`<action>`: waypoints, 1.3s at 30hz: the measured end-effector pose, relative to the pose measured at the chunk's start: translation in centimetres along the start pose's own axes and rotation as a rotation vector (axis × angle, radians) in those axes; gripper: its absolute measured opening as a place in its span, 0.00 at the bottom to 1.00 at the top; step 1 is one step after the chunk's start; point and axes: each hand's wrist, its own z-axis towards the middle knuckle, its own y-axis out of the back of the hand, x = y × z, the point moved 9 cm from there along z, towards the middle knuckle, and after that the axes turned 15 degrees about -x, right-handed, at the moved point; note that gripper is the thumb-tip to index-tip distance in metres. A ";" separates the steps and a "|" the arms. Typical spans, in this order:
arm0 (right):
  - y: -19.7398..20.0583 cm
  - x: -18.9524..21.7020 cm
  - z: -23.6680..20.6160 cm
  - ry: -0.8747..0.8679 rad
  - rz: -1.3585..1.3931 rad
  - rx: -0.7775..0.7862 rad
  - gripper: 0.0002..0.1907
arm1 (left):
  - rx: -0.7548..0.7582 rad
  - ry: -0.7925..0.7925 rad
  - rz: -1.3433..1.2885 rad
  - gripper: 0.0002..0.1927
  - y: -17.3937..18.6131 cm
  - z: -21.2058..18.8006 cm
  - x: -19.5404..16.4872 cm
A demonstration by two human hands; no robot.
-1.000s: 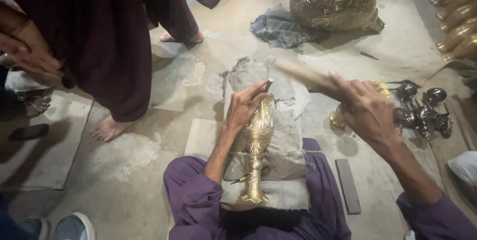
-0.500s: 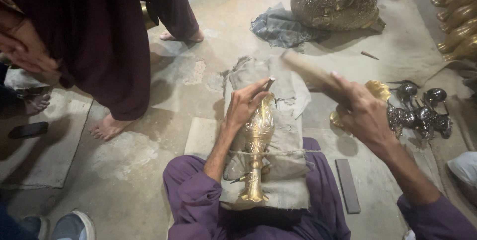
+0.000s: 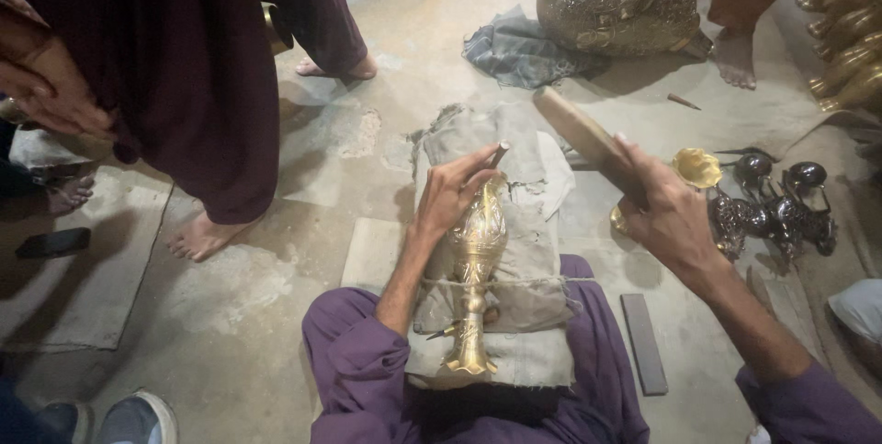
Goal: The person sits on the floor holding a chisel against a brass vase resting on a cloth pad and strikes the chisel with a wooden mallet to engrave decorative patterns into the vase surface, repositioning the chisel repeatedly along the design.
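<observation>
At nine o'clock we see a standing person's dark robe [image 3: 184, 67] and bare foot [image 3: 202, 237]. At centre, our left hand [image 3: 450, 196] pinches a small chisel [image 3: 499, 152] against the brass vase [image 3: 475, 269], which lies on a cloth-wrapped pad [image 3: 524, 223] across our lap. At three o'clock our right hand [image 3: 671, 219] is wrapped around a raised wooden mallet [image 3: 579, 131], brass pieces [image 3: 772, 210] just beyond.

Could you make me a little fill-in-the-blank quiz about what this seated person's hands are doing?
1. The left hand holds a thin punch against a ____-coloured vase.
2. The right hand grips a ____ mallet.
3. The vase lies on a grey ____ pad over the lap.
4. The mallet is ____ above the punch, not touching it.

Missing words: gold; wooden; cloth; raised
</observation>
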 end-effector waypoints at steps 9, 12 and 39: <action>-1.2 -1.1 -1.0 -0.013 -0.025 0.044 0.37 | -0.022 -0.016 -0.003 0.22 0.4 0.0 0.0; -2.2 -1.2 -1.1 0.002 -0.176 0.183 0.43 | -0.047 -0.009 -0.047 0.21 0.5 -0.2 0.1; 1.0 1.3 2.9 0.130 -0.088 0.014 0.38 | -0.104 0.017 -0.092 0.25 0.5 -0.6 0.8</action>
